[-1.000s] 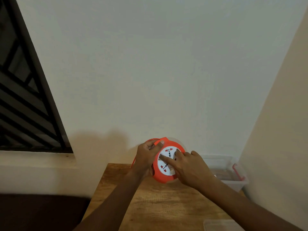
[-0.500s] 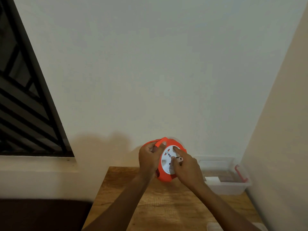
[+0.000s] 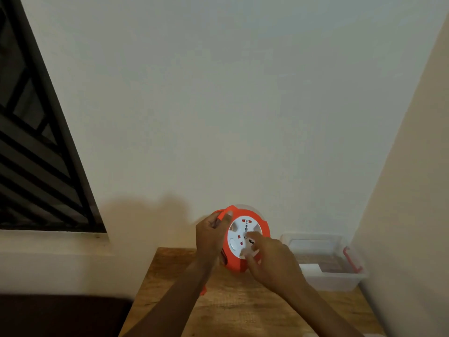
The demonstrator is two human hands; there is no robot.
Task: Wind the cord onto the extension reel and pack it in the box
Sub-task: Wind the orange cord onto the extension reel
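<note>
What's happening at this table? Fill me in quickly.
A person holds an orange extension reel upright over the wooden table. The left hand grips the reel's orange rim near the top, while the right hand has its fingers on the white socket face, apparently turning it to wind the cord. A clear plastic box with a red latch sits open on the table to the right; the reel is not yet in it.

Looks like a home room: plain painted walls (image 3: pixel 243 105), barred window (image 3: pixel 36 154), small wooden surface (image 3: pixel 233 310) in a corner.
</note>
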